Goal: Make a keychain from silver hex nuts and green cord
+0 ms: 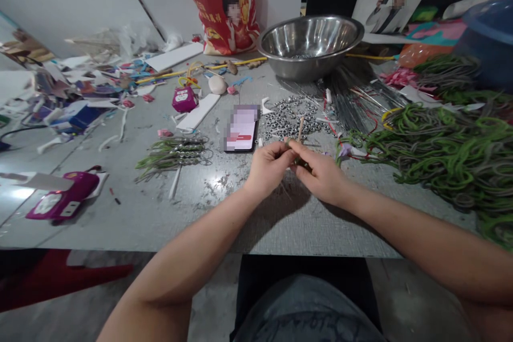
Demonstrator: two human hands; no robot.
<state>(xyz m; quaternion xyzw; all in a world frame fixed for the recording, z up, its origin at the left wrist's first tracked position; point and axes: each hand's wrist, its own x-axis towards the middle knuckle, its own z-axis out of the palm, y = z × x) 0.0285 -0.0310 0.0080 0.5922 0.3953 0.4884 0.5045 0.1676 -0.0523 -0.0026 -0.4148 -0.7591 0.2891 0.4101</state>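
My left hand (269, 164) and my right hand (318, 172) meet over the table, fingertips pinched together. Between them shows a bit of dark green cord (298, 161), mostly hidden by the fingers. A thin wooden stick (301, 129) rises just behind my right fingers; whether it is held I cannot tell. Silver beads (286, 112) lie scattered beyond both hands. Close to my left hand is a phone (241, 131) with its screen lit. Further left lies a bundle of green cords (160, 155) with silver beads and wire loops at one end.
A steel bowl (276, 64) stands at the back, beside thin metal wires (348, 99). Green and grey cords (449, 155) are heaped at right. Two purple devices (66, 197) sit on the left, near paper scraps (80, 77). A red bag (224, 5) stands behind.
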